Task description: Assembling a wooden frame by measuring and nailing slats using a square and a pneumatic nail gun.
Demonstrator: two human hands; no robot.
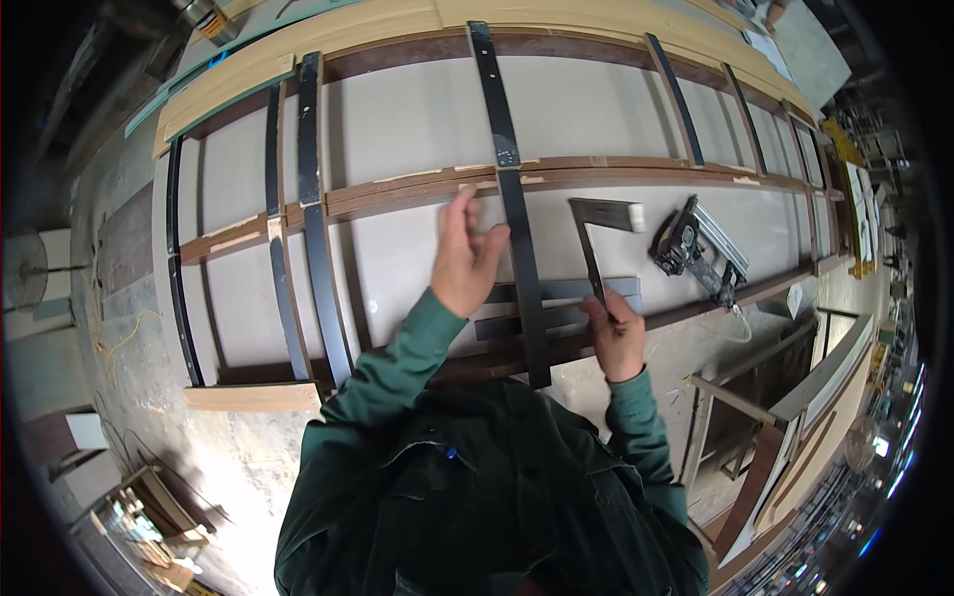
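A large wooden frame (417, 189) with pale panels lies flat before me, crossed by several dark slats. My left hand (465, 260) rests with fingers apart against one long black slat (517, 209) that runs from the far rail to the near rail. My right hand (616, 333) grips the blade of a metal try square (596, 238), whose thick stock points right on the pale panel. Short dark strips (566, 303) lie crosswise under the slat between my hands.
A black nail gun (696, 248) with its magazine lies on the panel right of the square. More black slats (310, 219) cross the frame at left. Wooden frames and boards (775, 437) stand at lower right; concrete floor (149, 328) lies at left.
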